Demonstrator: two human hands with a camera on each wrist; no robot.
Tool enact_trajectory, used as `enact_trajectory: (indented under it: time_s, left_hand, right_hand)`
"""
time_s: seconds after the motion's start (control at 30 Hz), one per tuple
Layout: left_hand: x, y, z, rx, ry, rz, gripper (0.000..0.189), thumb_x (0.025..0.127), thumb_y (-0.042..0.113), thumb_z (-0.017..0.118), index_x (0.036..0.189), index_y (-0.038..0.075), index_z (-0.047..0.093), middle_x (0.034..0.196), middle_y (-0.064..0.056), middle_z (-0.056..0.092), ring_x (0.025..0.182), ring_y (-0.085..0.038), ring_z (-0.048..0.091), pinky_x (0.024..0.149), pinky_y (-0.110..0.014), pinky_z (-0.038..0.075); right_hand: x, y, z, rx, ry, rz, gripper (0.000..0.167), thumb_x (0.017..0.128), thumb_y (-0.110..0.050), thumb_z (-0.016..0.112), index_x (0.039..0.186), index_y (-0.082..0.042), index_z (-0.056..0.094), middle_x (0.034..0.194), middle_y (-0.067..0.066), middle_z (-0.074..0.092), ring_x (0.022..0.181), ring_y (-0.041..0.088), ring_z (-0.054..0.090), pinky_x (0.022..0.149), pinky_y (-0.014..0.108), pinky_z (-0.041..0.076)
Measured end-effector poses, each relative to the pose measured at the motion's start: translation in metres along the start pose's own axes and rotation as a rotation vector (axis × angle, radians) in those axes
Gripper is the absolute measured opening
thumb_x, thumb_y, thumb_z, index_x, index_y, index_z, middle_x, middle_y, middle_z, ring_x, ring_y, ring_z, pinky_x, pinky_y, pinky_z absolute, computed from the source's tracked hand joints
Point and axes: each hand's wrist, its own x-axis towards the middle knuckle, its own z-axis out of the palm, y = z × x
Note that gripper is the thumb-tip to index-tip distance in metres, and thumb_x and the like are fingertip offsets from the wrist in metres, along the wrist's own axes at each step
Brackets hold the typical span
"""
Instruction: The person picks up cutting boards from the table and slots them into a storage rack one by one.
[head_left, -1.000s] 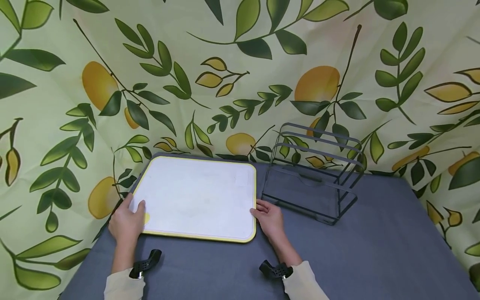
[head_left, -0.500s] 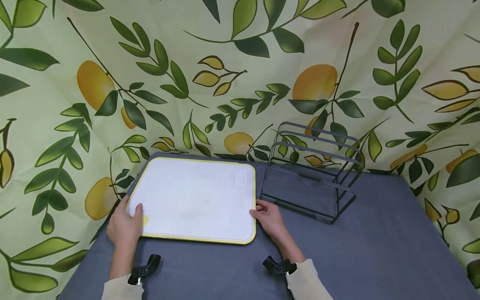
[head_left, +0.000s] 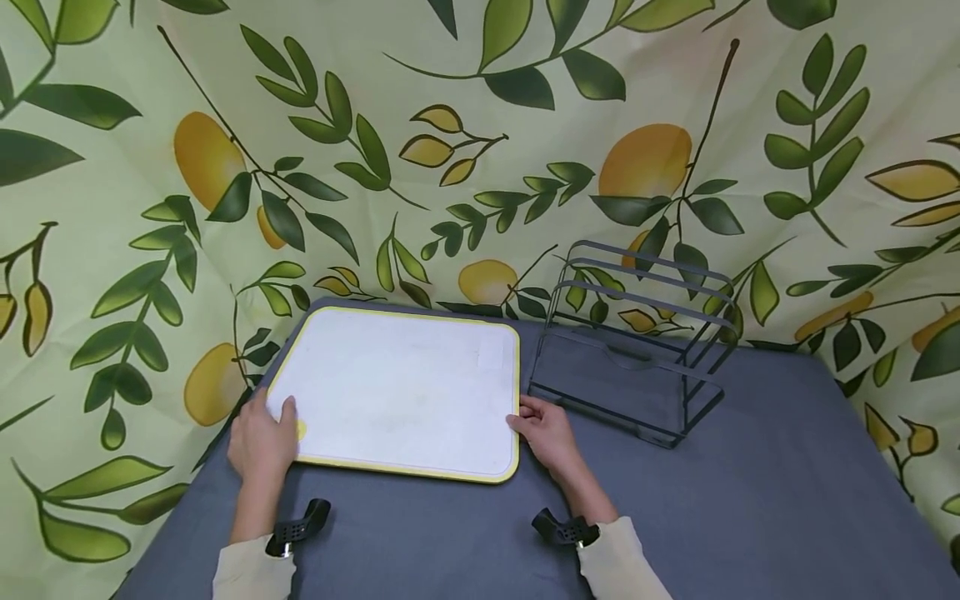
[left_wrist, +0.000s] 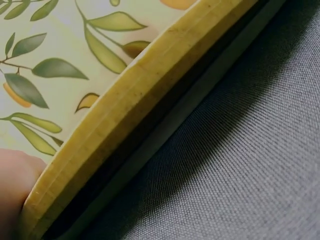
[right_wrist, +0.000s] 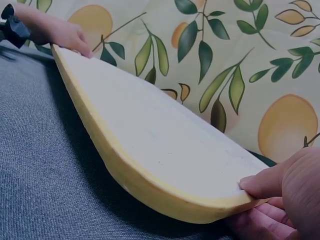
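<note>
A white board with a yellow rim and rounded corners [head_left: 405, 392] is held level, low over the dark grey tabletop, in the head view. My left hand [head_left: 262, 437] grips its left edge near the front corner, thumb on the white face. On the opposite edge my right hand [head_left: 547, 429] pinches the board, and the right wrist view shows the thumb [right_wrist: 262, 182] on top with the fingers [right_wrist: 260, 220] underneath. Only a bit of my left hand [left_wrist: 17, 182] enters the left wrist view, against the thick yellow rim [left_wrist: 115, 107].
A black wire rack [head_left: 630, 358] with several upright dividers stands just right of the board, close to my right hand. Behind it hangs a cloth backdrop [head_left: 525, 233] printed with leaves and fruit. Grey cloth [head_left: 780, 483] covers the table.
The head view has shifted slightly. Both hands keep their hold on the board, which stays almost in the same place beside the rack.
</note>
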Motion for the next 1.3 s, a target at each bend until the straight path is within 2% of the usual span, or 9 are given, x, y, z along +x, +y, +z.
enact_trajectory:
  time_s: [0.2, 0.4, 0.73, 0.87, 1.07, 1.3]
  left_hand:
    - [-0.002, 0.000, 0.000, -0.002, -0.005, -0.017, 0.060, 0.106, 0.037, 0.041, 0.153, 0.000, 0.036, 0.150, -0.032, 0.042, 0.136, -0.051, 0.039, 0.105, -0.068, 0.036]
    - [-0.004, 0.002, 0.001, -0.008, 0.014, -0.003, 0.060, 0.106, 0.037, 0.042, 0.154, 0.002, 0.036, 0.152, -0.030, 0.041, 0.137, -0.050, 0.039, 0.106, -0.067, 0.036]
    - [-0.015, -0.001, 0.001, -0.044, 0.058, -0.012, 0.057, 0.106, 0.036, 0.045, 0.151, 0.001, 0.040, 0.152, -0.029, 0.041, 0.138, -0.050, 0.037, 0.107, -0.067, 0.034]
    - [-0.018, -0.001, 0.001, -0.061, 0.064, -0.018, 0.057, 0.106, 0.035, 0.046, 0.151, 0.001, 0.041, 0.152, -0.030, 0.040, 0.139, -0.050, 0.036, 0.108, -0.067, 0.033]
    - [-0.024, 0.001, 0.002, -0.091, 0.076, -0.025, 0.058, 0.105, 0.034, 0.047, 0.151, 0.000, 0.041, 0.152, -0.030, 0.038, 0.140, -0.050, 0.034, 0.108, -0.067, 0.032]
    - [-0.026, 0.000, 0.001, -0.076, 0.080, -0.026, 0.058, 0.105, 0.033, 0.047, 0.152, 0.000, 0.039, 0.155, -0.028, 0.038, 0.141, -0.050, 0.033, 0.110, -0.067, 0.031]
  right_hand:
    - [-0.001, 0.000, 0.000, 0.018, -0.009, -0.007, 0.045, 0.093, -0.007, 0.071, 0.136, 0.001, 0.061, 0.099, 0.014, 0.070, 0.077, 0.011, 0.065, 0.071, 0.026, 0.059]
    - [0.002, 0.001, -0.004, 0.031, -0.027, -0.025, 0.045, 0.093, -0.005, 0.069, 0.136, 0.003, 0.060, 0.099, 0.015, 0.071, 0.078, 0.011, 0.066, 0.070, 0.026, 0.059]
    - [0.006, 0.000, -0.012, 0.033, -0.103, -0.018, 0.042, 0.092, -0.001, 0.068, 0.132, 0.008, 0.060, 0.091, 0.011, 0.065, 0.076, 0.011, 0.063, 0.065, 0.024, 0.057]
    - [0.005, 0.000, -0.013, 0.011, -0.113, -0.030, 0.042, 0.092, -0.001, 0.068, 0.132, 0.007, 0.060, 0.091, 0.012, 0.065, 0.074, 0.012, 0.063, 0.062, 0.025, 0.057]
    - [-0.001, -0.008, -0.013, -0.045, -0.087, -0.037, 0.041, 0.092, 0.001, 0.066, 0.132, 0.009, 0.059, 0.092, 0.015, 0.065, 0.071, 0.013, 0.062, 0.060, 0.027, 0.056]
    - [0.006, 0.001, -0.020, -0.014, -0.168, -0.058, 0.044, 0.093, -0.002, 0.066, 0.136, 0.009, 0.057, 0.094, 0.014, 0.067, 0.072, 0.010, 0.066, 0.061, 0.026, 0.058]
